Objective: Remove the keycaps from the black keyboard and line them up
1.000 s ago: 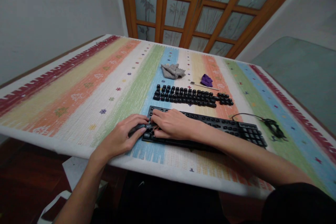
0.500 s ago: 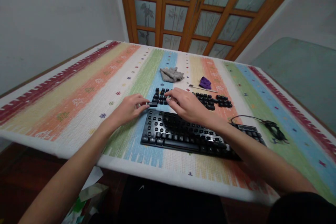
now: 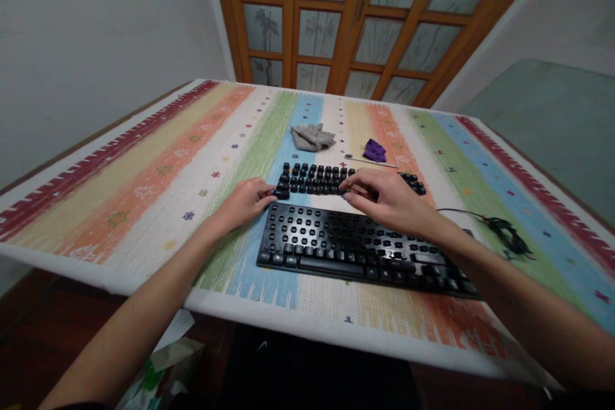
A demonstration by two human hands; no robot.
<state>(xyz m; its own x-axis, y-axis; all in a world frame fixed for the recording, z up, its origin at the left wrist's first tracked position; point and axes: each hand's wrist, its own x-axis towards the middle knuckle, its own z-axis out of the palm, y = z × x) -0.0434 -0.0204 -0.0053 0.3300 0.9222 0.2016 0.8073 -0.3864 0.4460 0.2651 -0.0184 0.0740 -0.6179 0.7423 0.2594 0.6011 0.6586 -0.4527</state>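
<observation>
My left hand (image 3: 247, 204) has thumb and forefinger closed at the left end of a wide black keycap (image 3: 281, 195), in the front row of loose keycaps (image 3: 307, 182). These keycaps stand in several rows just behind the black keyboard (image 3: 331, 230). My right hand (image 3: 387, 198) is at the right part of the front row, fingers bent, a gap between thumb and forefinger; the fingertips touch or nearly touch the keycaps there, and no held thing shows. The keyboard's upper rows show bare key mounts, while its bottom row still carries keys. My right forearm hides its right end.
Behind the keycaps lie a grey cloth (image 3: 313, 138), a purple cloth (image 3: 375, 150) and a thin stick (image 3: 369, 161). More keycaps (image 3: 414, 183) sit beyond my right hand. A bundled black cable (image 3: 507, 234) rests at the right on the striped tablecloth (image 3: 144, 205).
My right hand has moved right along the front row, from the keycaps near my left hand, uncovering them. My left hand stays at the wide keycap. The view has shifted slightly.
</observation>
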